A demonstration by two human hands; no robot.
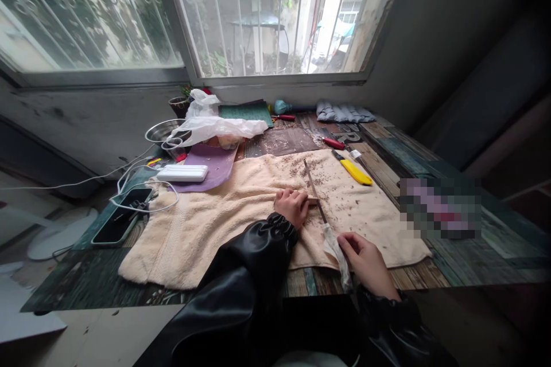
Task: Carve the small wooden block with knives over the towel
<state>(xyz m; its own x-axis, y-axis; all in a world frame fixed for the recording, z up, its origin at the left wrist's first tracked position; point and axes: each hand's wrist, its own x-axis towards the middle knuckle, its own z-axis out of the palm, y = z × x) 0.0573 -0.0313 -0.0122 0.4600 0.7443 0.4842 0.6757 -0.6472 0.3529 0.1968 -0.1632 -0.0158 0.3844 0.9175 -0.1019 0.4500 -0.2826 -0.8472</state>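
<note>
My left hand point(293, 206) rests closed on the beige towel point(206, 223), gripping a small piece of wood point(313, 201) whose end pokes out by the fingers. My right hand point(368, 261) is closed round the cloth-wrapped handle point(336, 249) of a long thin blade point(313, 186). The blade runs away from me across the towel and lies against the small piece by my left fingers. Brown shavings point(327, 183) are scattered over the towel around the blade. Both arms wear black shiny sleeves.
A yellow utility knife point(355, 172) lies at the towel's far right edge, a red-handled tool point(333, 143) behind it. Left are a white power bank point(182, 172), a phone point(123, 219) with white cables, a purple mat point(210, 163), a steel bowl point(161, 131) and a plastic bag point(215, 125).
</note>
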